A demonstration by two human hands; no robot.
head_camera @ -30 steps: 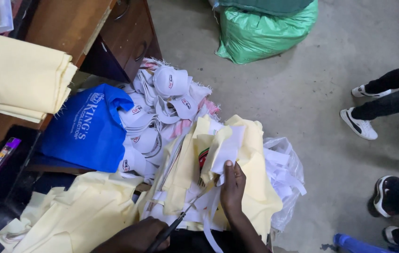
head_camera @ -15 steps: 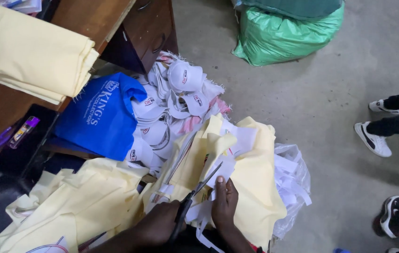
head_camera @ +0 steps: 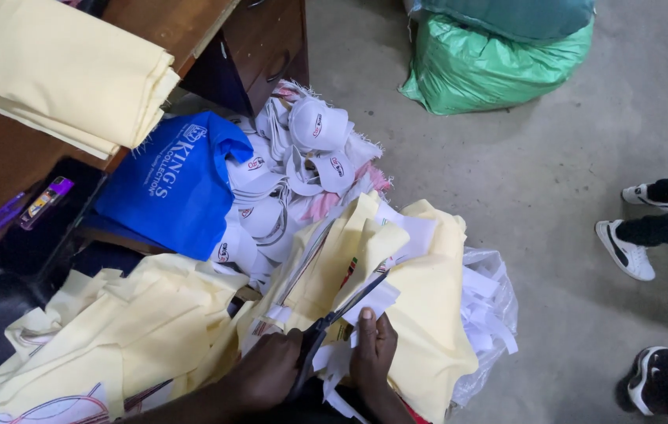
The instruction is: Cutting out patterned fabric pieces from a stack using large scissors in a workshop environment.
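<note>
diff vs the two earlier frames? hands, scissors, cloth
The right hand slid down the white strip toward the body. The left hand came further into view, gripping the scissors, blades now up at the strip. The yellow cloth, white caps, blue bag and green sack lie as before.

Single view only: head-worn camera, looking steeply down from above person's own lap. Near field at bottom edge: left hand (head_camera: 267, 375) and right hand (head_camera: 373, 353) close to lens, over pile of pale yellow fabric pieces (head_camera: 420, 314). Brown wooden surface (head_camera: 153, 23) at upper left. Grey concrete floor (head_camera: 507, 173) fills right half, farther off. Frame slightly tilted. No second view, no overlap to report.
</note>
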